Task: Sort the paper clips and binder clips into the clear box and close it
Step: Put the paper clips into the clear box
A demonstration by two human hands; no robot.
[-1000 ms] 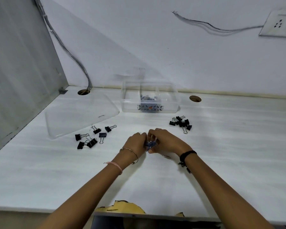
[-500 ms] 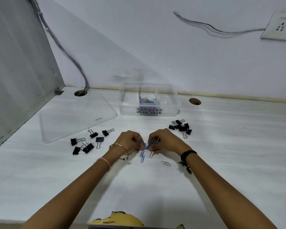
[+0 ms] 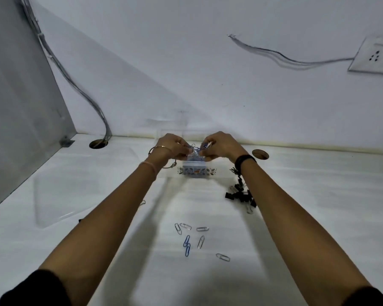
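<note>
Blue and silver clips [image 3: 196, 149] hang pinched between your left hand [image 3: 172, 146] and right hand [image 3: 219, 145] over the box [image 3: 197, 171] — more clips [image 3: 187, 245] lie loose on the table [image 3: 318, 195].

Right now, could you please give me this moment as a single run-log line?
left hand + right hand: holding paper clip bunch over clear box | loose paper clips, binder clips on desk | lid off

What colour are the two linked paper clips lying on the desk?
Blue, seen in the head view: linked paper clips.
</note>
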